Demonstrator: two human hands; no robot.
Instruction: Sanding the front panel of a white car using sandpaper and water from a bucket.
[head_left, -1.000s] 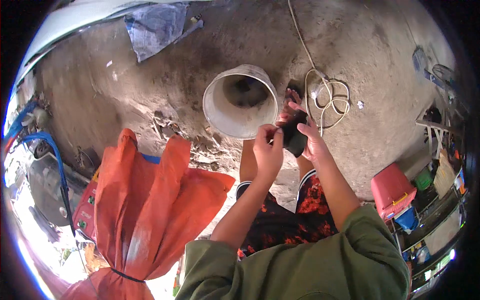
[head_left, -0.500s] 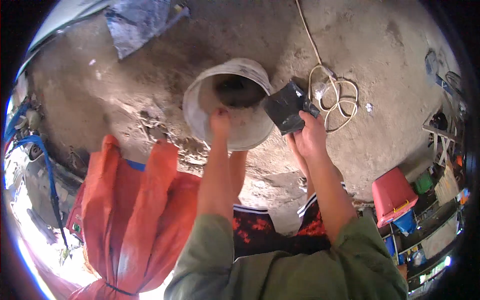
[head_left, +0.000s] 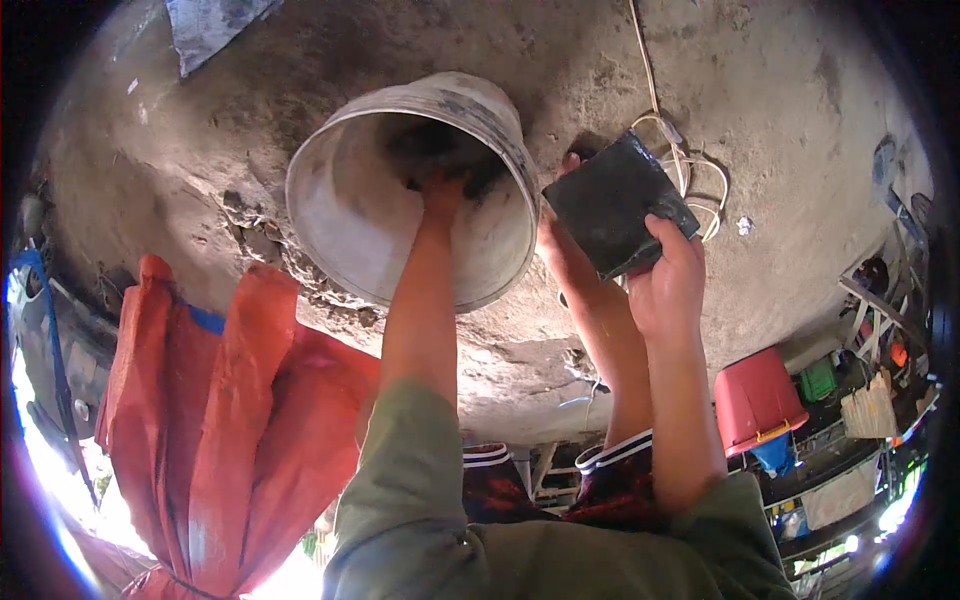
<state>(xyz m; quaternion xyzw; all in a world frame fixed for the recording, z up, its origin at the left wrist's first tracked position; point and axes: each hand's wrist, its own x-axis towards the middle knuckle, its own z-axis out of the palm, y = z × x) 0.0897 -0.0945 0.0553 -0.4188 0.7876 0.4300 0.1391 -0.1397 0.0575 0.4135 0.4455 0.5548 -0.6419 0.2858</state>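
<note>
A whitish, dirt-stained bucket (head_left: 330, 215) lies tilted with its mouth toward me. My left hand (head_left: 441, 188) reaches deep into it, at the dark stuff (head_left: 425, 145) by the bottom. Shadow and that dark matter hide its fingertips, so its grip cannot be made out. My right hand (head_left: 668, 275) is closed on the lower right edge of a flat black square thing (head_left: 620, 205), thumb over its face. This piece is held up to the right of the bucket, in front of my bare foot and lower leg; I cannot tell its material.
At my left stands a tied orange-red sack (head_left: 225, 420). A pale cord (head_left: 648, 70) with a coil runs over the dirt ground beyond the black piece. On the right are a red tub (head_left: 757, 400), a green container (head_left: 817, 380) and cluttered racks. A grey sheet (head_left: 208, 30) lies far left.
My left hand has gone deeper into the bucket, to the dark stuff. The bucket looks larger and farther left. My right hand has turned the black piece to show its face more squarely.
</note>
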